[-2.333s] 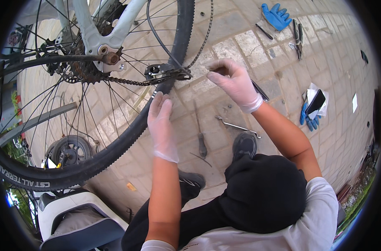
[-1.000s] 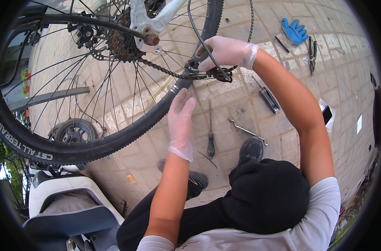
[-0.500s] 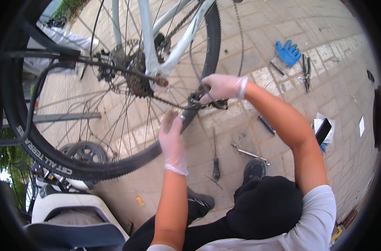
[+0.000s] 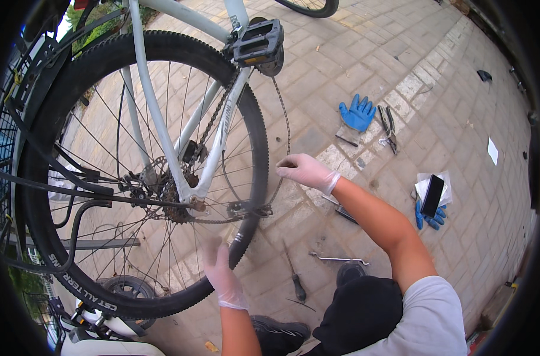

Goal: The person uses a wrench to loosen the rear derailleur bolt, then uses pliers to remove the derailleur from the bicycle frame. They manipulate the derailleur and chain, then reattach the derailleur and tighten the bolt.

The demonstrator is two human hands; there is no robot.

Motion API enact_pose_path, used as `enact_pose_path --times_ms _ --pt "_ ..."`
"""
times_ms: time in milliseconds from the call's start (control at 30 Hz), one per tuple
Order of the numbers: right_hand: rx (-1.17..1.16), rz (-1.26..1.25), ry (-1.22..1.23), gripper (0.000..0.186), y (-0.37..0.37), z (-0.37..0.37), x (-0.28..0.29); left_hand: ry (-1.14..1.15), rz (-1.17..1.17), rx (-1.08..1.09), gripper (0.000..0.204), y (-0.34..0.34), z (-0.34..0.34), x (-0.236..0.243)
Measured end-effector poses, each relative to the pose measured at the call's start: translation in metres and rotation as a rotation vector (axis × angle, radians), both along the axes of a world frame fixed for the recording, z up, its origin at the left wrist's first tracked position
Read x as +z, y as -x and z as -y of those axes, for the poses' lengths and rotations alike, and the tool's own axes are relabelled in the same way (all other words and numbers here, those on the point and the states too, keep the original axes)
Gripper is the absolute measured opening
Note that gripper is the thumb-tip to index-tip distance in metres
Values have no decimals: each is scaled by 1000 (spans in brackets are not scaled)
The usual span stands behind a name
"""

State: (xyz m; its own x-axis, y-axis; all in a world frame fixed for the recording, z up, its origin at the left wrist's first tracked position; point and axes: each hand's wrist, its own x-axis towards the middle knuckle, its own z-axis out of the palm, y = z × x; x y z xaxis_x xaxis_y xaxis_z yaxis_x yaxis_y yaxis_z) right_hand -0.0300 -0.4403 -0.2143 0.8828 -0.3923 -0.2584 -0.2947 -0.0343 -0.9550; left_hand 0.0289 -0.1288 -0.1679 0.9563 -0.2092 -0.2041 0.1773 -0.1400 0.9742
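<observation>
My right hand (image 4: 308,172), in a thin translucent glove, is at the chain (image 4: 289,124) behind the rear wheel, its fingers curled toward the thumb. Whatever lies between the fingertips is hidden. The rear derailleur (image 4: 246,209) hangs below and left of that hand, apart from it, with the chain running through it. My left hand (image 4: 225,276), gloved alike, is beside the lower part of the rear tyre (image 4: 257,178); its fingers are smeared by motion. The cassette (image 4: 174,204) and the pale frame's dropout (image 4: 193,194) are above it.
A screwdriver (image 4: 298,288) and a wrench (image 4: 341,259) lie on the paving near my shoes. Farther right are a blue glove (image 4: 359,113), pliers (image 4: 388,127) and a phone (image 4: 432,196) on white wrapping. The bicycle pedal (image 4: 258,44) juts out above the wheel.
My right hand has come off the derailleur, which now hangs free. My left hand has shifted slightly. The view has swung, showing more of the bicycle, including the pedal.
</observation>
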Motion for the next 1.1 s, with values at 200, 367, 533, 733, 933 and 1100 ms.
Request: enact_pose_path --times_ms 200,367,533,733,933,1100 --pt "-203 97 17 41 16 31 14 55 -106 9 49 13 -1 0" --pt "-175 27 -52 42 24 21 16 104 -103 -31 45 13 2 4" --pt "-56 -199 70 44 31 3 21 94 -113 -49 49 15 -2 8" --pt "82 -147 204 39 33 -18 26 145 -138 -35 48 15 -11 -12" --pt "228 -202 358 41 47 -67 -16 157 -263 -52 45 9 -13 -33" --pt "33 -175 7 54 43 -101 -78 97 -287 -88 43 14 -12 -45"
